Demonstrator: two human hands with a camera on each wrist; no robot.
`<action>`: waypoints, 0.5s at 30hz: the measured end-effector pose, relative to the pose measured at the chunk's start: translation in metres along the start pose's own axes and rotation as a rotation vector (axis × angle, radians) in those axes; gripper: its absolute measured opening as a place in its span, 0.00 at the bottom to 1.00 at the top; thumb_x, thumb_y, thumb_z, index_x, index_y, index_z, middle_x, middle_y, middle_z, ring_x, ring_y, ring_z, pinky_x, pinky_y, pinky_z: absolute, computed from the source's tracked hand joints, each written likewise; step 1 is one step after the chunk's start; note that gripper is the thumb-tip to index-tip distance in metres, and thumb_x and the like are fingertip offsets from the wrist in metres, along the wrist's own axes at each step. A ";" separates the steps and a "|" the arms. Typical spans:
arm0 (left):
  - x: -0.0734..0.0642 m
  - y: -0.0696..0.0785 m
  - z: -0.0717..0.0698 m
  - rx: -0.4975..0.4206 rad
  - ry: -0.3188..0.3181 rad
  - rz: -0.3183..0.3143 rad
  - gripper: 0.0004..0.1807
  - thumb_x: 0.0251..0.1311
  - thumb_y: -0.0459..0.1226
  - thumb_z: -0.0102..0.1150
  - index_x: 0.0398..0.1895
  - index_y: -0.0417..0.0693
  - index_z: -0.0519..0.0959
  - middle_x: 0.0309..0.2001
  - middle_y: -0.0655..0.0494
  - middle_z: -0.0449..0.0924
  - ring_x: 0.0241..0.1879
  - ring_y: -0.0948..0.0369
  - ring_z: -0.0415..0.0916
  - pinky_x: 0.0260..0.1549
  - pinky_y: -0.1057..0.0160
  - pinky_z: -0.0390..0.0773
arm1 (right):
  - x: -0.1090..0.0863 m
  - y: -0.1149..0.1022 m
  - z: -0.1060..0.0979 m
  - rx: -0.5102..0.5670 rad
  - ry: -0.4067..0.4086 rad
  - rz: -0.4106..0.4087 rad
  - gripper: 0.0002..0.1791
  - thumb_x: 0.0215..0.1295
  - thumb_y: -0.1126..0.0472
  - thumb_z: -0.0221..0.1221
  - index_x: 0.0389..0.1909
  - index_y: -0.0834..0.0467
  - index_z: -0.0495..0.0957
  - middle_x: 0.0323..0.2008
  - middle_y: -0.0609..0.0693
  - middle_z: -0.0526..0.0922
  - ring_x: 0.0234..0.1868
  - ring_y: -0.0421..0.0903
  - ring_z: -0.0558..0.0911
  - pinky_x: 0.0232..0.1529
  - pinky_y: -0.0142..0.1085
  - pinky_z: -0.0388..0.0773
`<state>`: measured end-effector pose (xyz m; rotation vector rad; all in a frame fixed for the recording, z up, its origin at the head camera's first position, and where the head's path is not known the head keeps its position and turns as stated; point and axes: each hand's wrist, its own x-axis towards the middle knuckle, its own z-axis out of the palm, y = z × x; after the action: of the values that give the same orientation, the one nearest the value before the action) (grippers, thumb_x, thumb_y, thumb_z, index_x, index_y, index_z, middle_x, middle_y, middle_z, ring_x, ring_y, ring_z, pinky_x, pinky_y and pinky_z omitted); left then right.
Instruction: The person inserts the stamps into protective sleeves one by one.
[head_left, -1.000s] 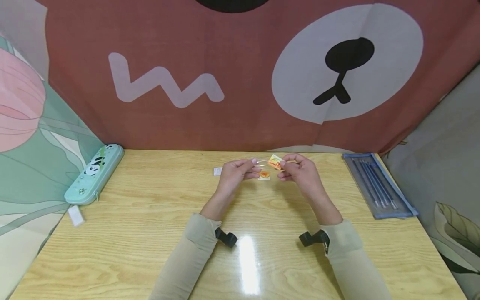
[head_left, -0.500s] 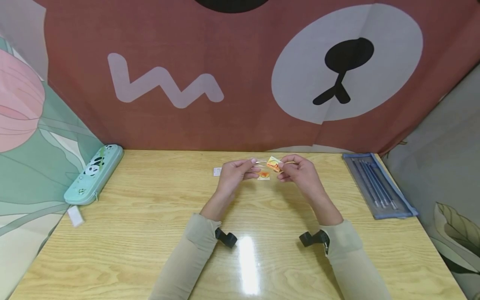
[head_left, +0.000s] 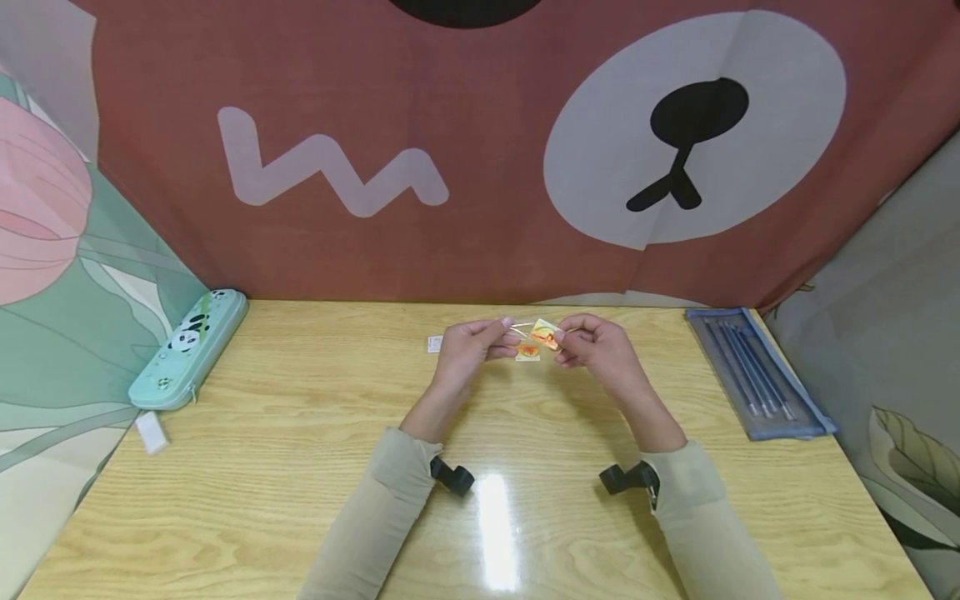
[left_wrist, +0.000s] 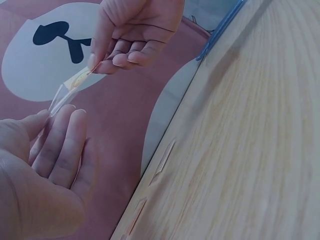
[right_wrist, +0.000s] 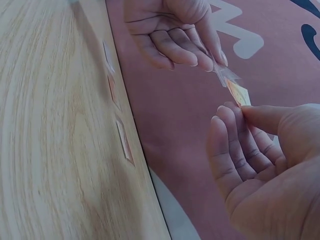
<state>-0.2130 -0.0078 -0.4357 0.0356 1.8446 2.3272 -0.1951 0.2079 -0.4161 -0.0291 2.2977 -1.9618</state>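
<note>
Between thumb and fingertips, my left hand [head_left: 467, 348] pinches the edge of a small clear plastic sleeve [left_wrist: 58, 99]. My right hand [head_left: 603, 346] pinches a small card [head_left: 544, 333] with yellow and orange print, held raised above the table. In the right wrist view the far end of the card [right_wrist: 239, 92] meets the clear sleeve [right_wrist: 222, 74]; how far it lies inside I cannot tell. Below the hands a second orange-printed card [head_left: 528, 353] lies on the table. A small white piece [head_left: 435, 343] lies just left of my left hand, partly covered by it.
A mint panda pencil case [head_left: 187, 348] lies at the table's left edge, a white tag [head_left: 152, 432] beside it. At the right lies a blue-edged mesh pouch [head_left: 759, 372] with several long thin items inside. A printed curtain [head_left: 480, 250] hangs behind the table [head_left: 262, 483].
My right hand has moved the card slightly left and down, closer to the clear sleeve. The left hand has stayed almost still.
</note>
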 end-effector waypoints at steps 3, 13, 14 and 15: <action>0.000 0.000 0.000 -0.001 0.002 0.003 0.17 0.67 0.40 0.65 0.47 0.31 0.85 0.29 0.54 0.89 0.27 0.62 0.88 0.40 0.59 0.89 | 0.000 0.000 -0.001 0.008 0.002 -0.012 0.13 0.73 0.64 0.59 0.49 0.70 0.75 0.29 0.50 0.86 0.28 0.39 0.85 0.39 0.40 0.89; 0.000 -0.002 0.000 -0.001 0.015 0.007 0.16 0.67 0.40 0.66 0.45 0.32 0.86 0.28 0.53 0.89 0.26 0.62 0.88 0.38 0.60 0.89 | 0.000 0.001 -0.001 -0.016 -0.026 -0.009 0.14 0.72 0.64 0.60 0.50 0.71 0.76 0.27 0.46 0.86 0.28 0.39 0.85 0.39 0.40 0.89; 0.000 -0.002 0.000 -0.004 0.013 0.011 0.16 0.67 0.39 0.66 0.45 0.32 0.86 0.28 0.54 0.89 0.26 0.62 0.88 0.38 0.60 0.89 | 0.000 0.001 -0.001 -0.025 -0.027 -0.005 0.14 0.72 0.64 0.59 0.50 0.71 0.76 0.28 0.48 0.86 0.28 0.39 0.85 0.39 0.41 0.89; 0.000 -0.002 0.000 -0.007 0.012 0.015 0.16 0.67 0.39 0.66 0.44 0.32 0.86 0.28 0.54 0.89 0.26 0.62 0.88 0.38 0.60 0.89 | 0.000 0.001 -0.001 -0.030 -0.029 -0.004 0.14 0.72 0.64 0.59 0.50 0.71 0.76 0.29 0.50 0.86 0.28 0.39 0.85 0.39 0.41 0.89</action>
<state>-0.2125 -0.0072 -0.4376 0.0350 1.8478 2.3493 -0.1953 0.2092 -0.4170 -0.0639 2.3113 -1.9154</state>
